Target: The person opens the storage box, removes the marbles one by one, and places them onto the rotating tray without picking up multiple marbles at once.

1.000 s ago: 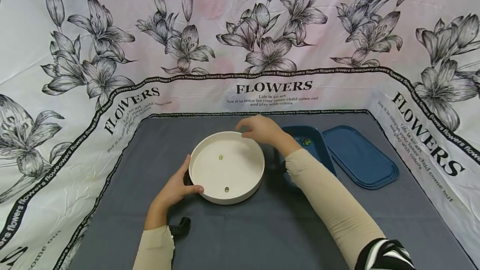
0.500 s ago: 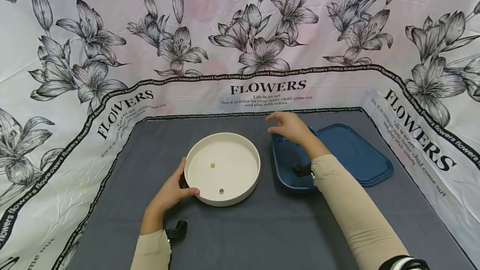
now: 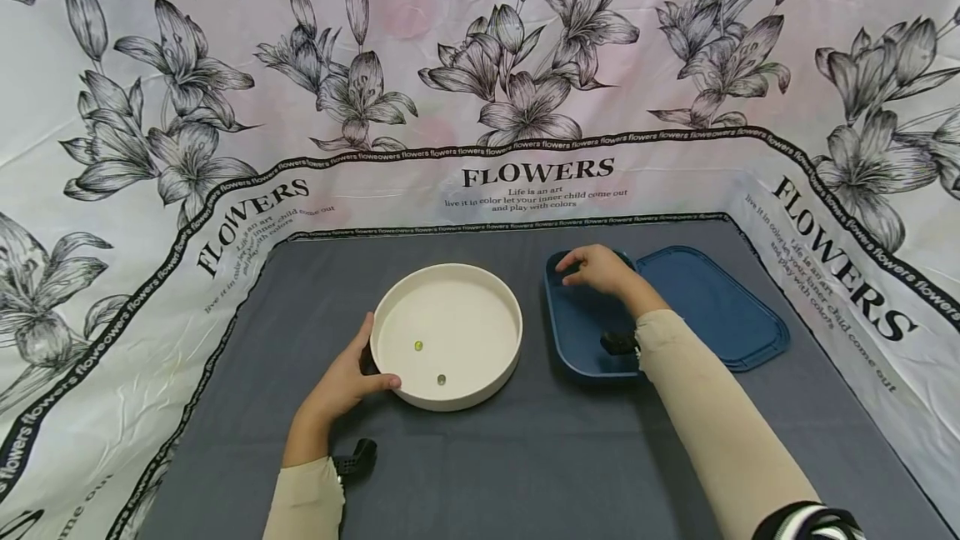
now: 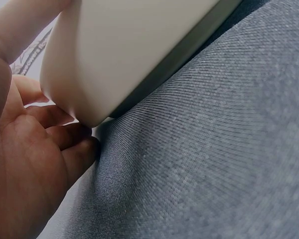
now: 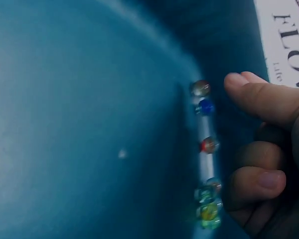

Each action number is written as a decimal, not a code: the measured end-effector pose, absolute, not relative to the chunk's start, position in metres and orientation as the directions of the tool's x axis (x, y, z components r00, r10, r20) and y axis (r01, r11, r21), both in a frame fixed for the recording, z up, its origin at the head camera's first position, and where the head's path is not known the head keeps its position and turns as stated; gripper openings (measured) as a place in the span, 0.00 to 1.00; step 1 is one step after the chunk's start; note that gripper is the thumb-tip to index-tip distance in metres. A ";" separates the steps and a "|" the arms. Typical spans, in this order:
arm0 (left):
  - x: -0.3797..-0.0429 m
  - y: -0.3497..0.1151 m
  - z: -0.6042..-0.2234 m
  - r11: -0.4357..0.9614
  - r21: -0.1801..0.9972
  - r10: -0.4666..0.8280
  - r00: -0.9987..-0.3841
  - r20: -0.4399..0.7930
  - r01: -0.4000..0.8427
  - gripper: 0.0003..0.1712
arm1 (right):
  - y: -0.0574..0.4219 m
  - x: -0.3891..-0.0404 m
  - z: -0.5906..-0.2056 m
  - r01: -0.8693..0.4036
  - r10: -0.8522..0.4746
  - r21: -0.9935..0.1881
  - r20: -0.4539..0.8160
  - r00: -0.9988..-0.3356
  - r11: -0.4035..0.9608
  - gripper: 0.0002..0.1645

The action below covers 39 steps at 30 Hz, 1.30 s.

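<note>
My left hand [image 3: 343, 383] holds a round cream-white dish [image 3: 480, 332] by its left side, thumb over the rim and fingers against the outer wall. In the left wrist view, the fingertips of the left hand [image 4: 35, 149] meet the dish's lower edge [image 4: 114, 55]. Inside the dish lie a yellow-green marble [image 3: 418, 346] and a darker marble [image 3: 441, 380], apart. My right hand [image 3: 603, 269] hovers at the far end of a blue box [image 3: 581, 340]. Nothing shows between its loosely bent fingers. Beside them, several glass marbles [image 5: 208, 209] line the box's end in the right wrist view.
A blue lid [image 3: 720, 307] lies flat on the grey cloth [image 3: 480, 473], right of the box. Behind the work area hangs a flower-printed cloth [image 3: 525, 48]. A strip of cloth separates dish and box.
My right hand has gone from the dish's far rim rightward, then down into the blue box. The yellow-green marble has rolled nearer to me. My left hand stays on the dish.
</note>
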<state>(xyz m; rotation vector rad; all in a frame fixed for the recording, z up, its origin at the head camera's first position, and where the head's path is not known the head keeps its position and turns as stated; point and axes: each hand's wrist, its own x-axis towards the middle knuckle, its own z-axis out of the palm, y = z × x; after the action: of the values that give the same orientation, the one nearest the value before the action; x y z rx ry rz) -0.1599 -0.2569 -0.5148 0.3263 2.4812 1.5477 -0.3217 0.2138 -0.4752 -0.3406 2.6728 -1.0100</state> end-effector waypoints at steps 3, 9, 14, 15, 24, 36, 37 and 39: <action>-0.160 -0.256 -0.515 0.417 0.905 0.293 -0.955 -0.049 0.081 0.75 | 0.217 -0.324 -0.483 -0.125 -0.314 -0.669 -0.170 -0.934 0.733 0.17; -0.160 -0.256 -0.514 0.431 0.900 0.285 -0.957 -0.059 0.072 0.75 | 0.211 -0.327 -0.485 -0.182 -0.349 -0.614 -0.164 -0.923 0.768 0.19; -0.160 -0.256 -0.512 0.426 0.902 0.286 -0.956 -0.060 0.071 0.75 | 0.203 -0.328 -0.485 -0.210 -0.365 -0.574 -0.168 -0.916 0.791 0.16; -0.160 -0.256 -0.511 0.430 0.900 0.285 -0.957 -0.061 0.071 0.75 | 0.202 -0.327 -0.485 -0.213 -0.366 -0.569 -0.168 -0.915 0.794 0.15; -0.160 -0.257 -0.513 0.469 0.880 0.268 -0.961 -0.064 0.072 0.76 | 0.200 -0.329 -0.483 -0.217 -0.364 -0.554 -0.169 -0.916 0.804 0.13; -0.161 -0.256 -0.513 0.471 0.879 0.271 -0.960 -0.063 0.075 0.76 | 0.211 -0.314 -0.453 -0.194 -0.317 -0.658 -0.072 -0.946 0.727 0.14; -0.161 -0.256 -0.513 0.470 0.879 0.271 -0.960 -0.063 0.075 0.76 | 0.211 -0.312 -0.450 -0.196 -0.311 -0.664 -0.058 -0.949 0.721 0.14; -0.161 -0.256 -0.513 0.464 0.883 0.273 -0.960 -0.061 0.075 0.75 | 0.210 -0.310 -0.447 -0.201 -0.301 -0.676 -0.033 -0.953 0.709 0.16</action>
<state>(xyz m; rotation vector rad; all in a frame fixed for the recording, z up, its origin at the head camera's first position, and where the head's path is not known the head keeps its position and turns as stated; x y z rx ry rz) -0.1607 -0.2562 -0.5131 0.3034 2.5168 1.5022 -0.3096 0.2100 -0.4471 -0.4097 2.7731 -1.0710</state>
